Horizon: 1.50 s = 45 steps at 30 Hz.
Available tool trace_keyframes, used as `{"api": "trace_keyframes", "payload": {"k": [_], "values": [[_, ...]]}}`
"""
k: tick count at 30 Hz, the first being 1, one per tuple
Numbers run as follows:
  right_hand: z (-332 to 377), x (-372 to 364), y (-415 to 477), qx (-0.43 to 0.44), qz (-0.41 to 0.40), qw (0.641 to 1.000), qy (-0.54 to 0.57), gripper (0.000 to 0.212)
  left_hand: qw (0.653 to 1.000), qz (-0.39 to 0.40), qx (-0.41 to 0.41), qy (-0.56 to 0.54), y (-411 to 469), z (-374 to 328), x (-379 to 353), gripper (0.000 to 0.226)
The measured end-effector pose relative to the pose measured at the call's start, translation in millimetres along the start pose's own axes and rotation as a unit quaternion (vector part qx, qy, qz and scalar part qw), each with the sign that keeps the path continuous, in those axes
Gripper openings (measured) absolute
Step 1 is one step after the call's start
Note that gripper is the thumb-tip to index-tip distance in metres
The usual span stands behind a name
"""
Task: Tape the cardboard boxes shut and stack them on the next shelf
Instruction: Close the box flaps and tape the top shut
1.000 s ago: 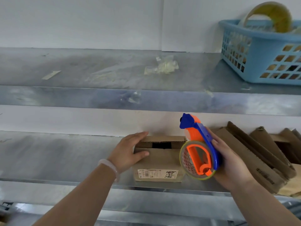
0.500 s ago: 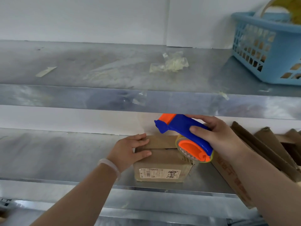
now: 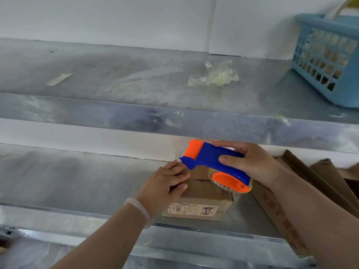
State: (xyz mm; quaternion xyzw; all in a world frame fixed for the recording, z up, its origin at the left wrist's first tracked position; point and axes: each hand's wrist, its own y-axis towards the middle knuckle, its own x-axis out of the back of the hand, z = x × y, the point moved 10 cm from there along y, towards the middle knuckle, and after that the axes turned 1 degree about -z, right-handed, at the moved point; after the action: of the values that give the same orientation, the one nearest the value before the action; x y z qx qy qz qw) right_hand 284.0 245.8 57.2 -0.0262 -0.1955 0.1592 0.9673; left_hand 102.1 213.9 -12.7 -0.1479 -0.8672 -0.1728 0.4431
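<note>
A small cardboard box (image 3: 202, 199) with a white label on its front sits on the lower metal shelf (image 3: 77, 183). My left hand (image 3: 165, 183) rests on the box's left top edge, fingers laid over the flaps. My right hand (image 3: 250, 162) grips a blue and orange tape dispenser (image 3: 213, 164) with a roll of clear tape. The dispenser lies flat over the box's top right, its orange blade end pointing left and away. The top flaps show a dark gap between them.
Flattened cardboard boxes (image 3: 303, 191) lean at the right of the lower shelf. The upper shelf (image 3: 116, 78) holds crumpled clear tape (image 3: 215, 75), a tape strip (image 3: 58, 79) and a blue plastic basket (image 3: 328, 59) at the far right.
My right hand has turned the dispenser from upright to flat and brought it down over the box's top. My left hand has slid further onto the flaps.
</note>
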Motion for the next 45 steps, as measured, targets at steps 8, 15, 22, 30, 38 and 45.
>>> {"api": "trace_keyframes", "payload": {"k": [8,15,22,30,38,45], "values": [[4.4,-9.3,-1.3,0.032,0.049,0.998,0.008,0.044,0.775,-0.099,0.312,-0.541,4.2,34.6,21.8,0.030],[8.0,-16.9,3.2,0.040,0.076,0.996,-0.016,0.048,0.655,0.012,0.345,-0.673,6.1,14.9,-5.3,0.029],[9.3,-17.1,4.6,0.047,0.080,0.995,-0.022,0.045,0.639,0.028,0.356,-0.681,6.8,18.6,-13.6,0.017],[6.9,-17.3,6.2,0.039,0.100,0.992,-0.072,0.046,0.691,-0.046,0.366,-0.622,9.5,30.8,-13.7,0.008],[2.5,-5.9,-0.9,0.034,0.100,0.990,-0.098,0.045,0.704,-0.099,0.381,-0.591,5.1,35.5,-8.2,0.014],[-2.7,11.9,-12.6,0.015,0.109,0.990,-0.091,0.052,0.678,-0.146,0.404,-0.597,-1.4,41.9,-7.1,0.014]]}}
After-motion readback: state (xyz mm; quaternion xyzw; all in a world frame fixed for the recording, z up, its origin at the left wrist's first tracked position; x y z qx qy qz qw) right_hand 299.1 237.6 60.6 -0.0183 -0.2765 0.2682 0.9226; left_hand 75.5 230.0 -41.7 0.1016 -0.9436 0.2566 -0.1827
